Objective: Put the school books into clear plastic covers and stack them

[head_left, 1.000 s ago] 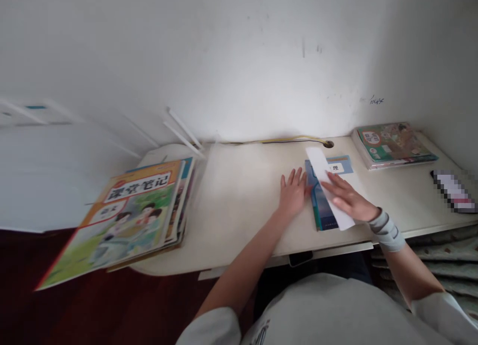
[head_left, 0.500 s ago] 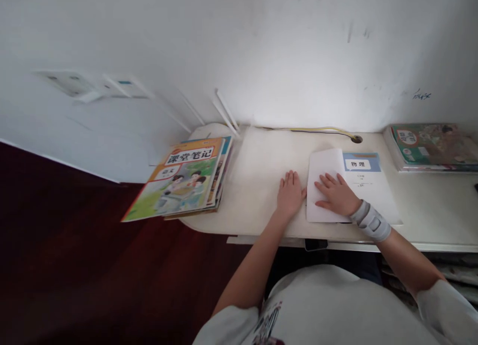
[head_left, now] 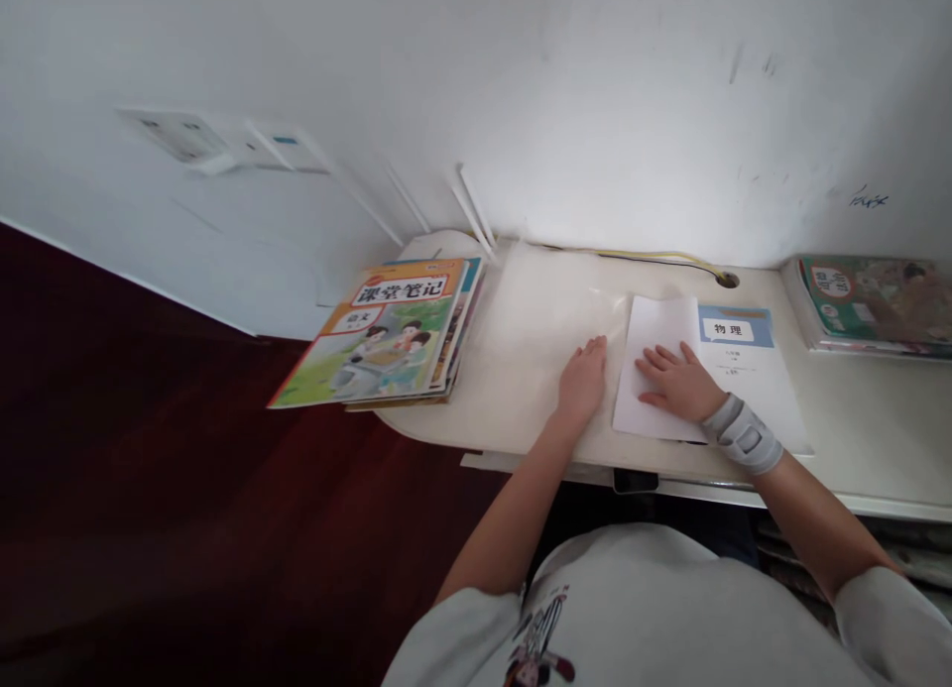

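Observation:
A physics textbook [head_left: 770, 395] with a blue title band lies open at its front on the desk. Its cover or first leaf, a white sheet [head_left: 658, 320], is folded out to the left. My right hand [head_left: 680, 382], with a grey wrist brace [head_left: 744, 435], rests flat on that white sheet, fingers spread. Just left of the book, my left hand [head_left: 583, 385] lies flat with fingers stretched out. Under and beside it seems to be a clear plastic film [head_left: 546, 310], whose edges are hard to make out.
A stack of books [head_left: 406, 335] with a colourful notebook on top overhangs the desk's [head_left: 476, 419] left end. Another book stack [head_left: 878, 305] stands at the right. Yellow and black cables [head_left: 654, 255] run along the wall to a cable hole [head_left: 727, 281]. Wall sockets [head_left: 182, 137] are at upper left.
The camera view has shifted slightly, so the desk things appear farther right. My left hand's thumb has drawn in from the book's edge. My right hand stays flat on the white sheet.

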Available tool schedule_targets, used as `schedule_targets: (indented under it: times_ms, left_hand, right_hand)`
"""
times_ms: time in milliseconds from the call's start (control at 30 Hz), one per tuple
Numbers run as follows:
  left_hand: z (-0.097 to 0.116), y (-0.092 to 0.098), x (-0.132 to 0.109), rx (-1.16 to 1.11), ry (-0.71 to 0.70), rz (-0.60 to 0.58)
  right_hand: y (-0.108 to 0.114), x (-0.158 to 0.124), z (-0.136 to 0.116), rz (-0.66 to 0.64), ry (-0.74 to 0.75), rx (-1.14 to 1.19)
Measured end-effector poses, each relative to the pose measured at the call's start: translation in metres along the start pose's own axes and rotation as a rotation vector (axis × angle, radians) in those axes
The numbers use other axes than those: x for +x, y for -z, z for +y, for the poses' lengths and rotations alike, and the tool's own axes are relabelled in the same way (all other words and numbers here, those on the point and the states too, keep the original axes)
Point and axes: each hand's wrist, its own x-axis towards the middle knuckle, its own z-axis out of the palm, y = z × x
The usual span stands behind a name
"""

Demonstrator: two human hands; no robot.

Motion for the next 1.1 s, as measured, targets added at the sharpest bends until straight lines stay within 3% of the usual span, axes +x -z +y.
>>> schedule_targets:
  times_ms: [367,633,833,1000,1100]
  left_hand:
    - [0.008,0.027,-0.006,0.036,-0.02,0.004]
    - [0.015,0.016,-0.001,0.156,-0.062,-0.022]
    - [0.016,0.007,-0.008,0.215,-0.047,-0.06]
    - [0.01,0.003,-0.011,0.225,-0.055,-0.077]
    - [0.009,0.0,-0.012,0.238,-0.065,-0.06]
  right_hand:
    - [-0.003,0.01,-0.005,0.075,-0.159,-0.027]
    - [0.001,-0.002,-0.026,0.033,0.071,0.007]
    - [0.007,-0.003,-0.031,-0.014,0.104,-0.002]
    - [0.022,0.011,-0.013,-0.107,0.188,0.054]
    - [0.03,0.034,0.016,0.034,-0.016,0.042]
